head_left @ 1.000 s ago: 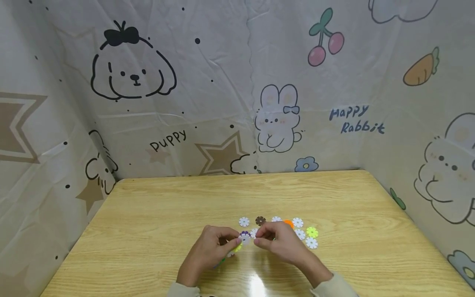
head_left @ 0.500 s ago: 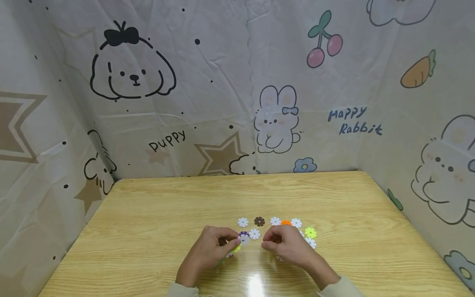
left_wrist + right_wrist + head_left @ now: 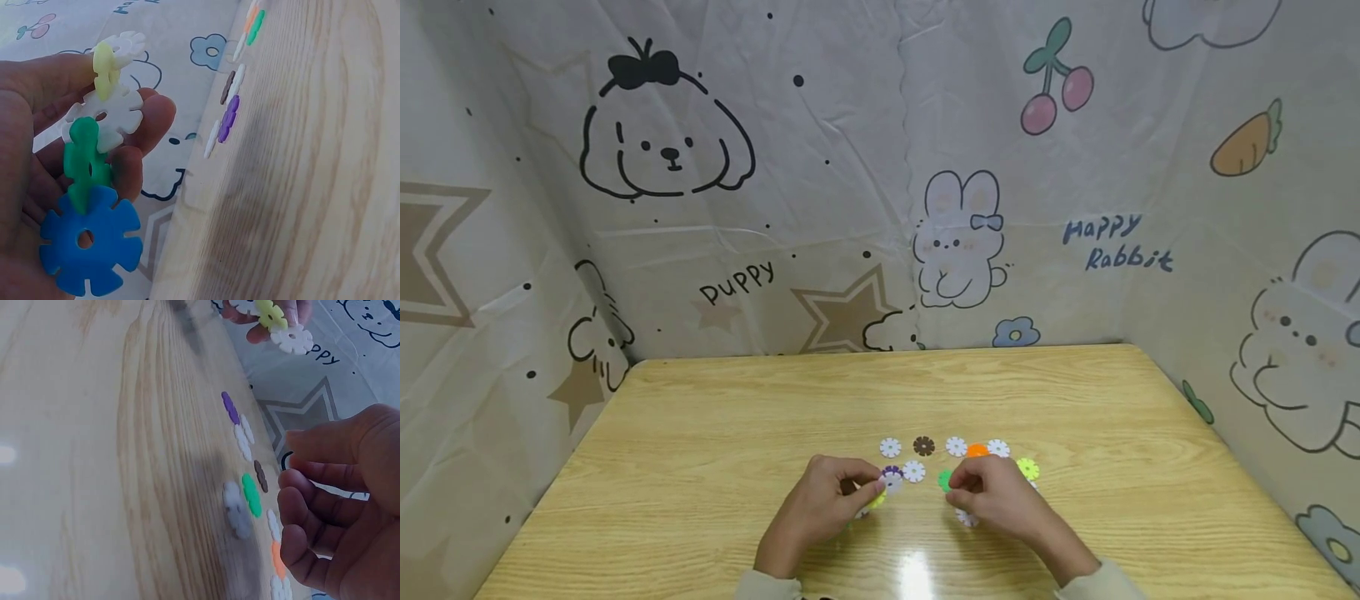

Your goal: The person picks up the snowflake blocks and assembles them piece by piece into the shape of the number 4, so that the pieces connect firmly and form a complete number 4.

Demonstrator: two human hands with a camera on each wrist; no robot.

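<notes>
My left hand (image 3: 831, 504) grips a chain of slotted plastic snowflake discs. In the left wrist view the chain runs from a blue disc (image 3: 119, 240) through a green disc (image 3: 80, 159), a white disc (image 3: 122, 115) and a yellow disc (image 3: 103, 65) to another white disc (image 3: 130, 44). My right hand (image 3: 996, 493) hovers over the table to the right, fingers loosely curled and nothing between them. Its thumb and forefinger are near a loose green disc (image 3: 945, 481). A loose white disc (image 3: 966, 518) lies partly hidden below this hand.
Loose discs lie flat on the wooden table (image 3: 737, 408) beyond the hands: a brown disc (image 3: 923, 446), an orange disc (image 3: 977, 451), a yellow-green disc (image 3: 1028, 468), a purple disc (image 3: 892, 471) and several white ones. Printed cloth (image 3: 820, 208) walls the back and sides.
My right hand has moved right, away from the chain's end, bringing the green disc into sight. The left hand holds the chain in nearly the same place.
</notes>
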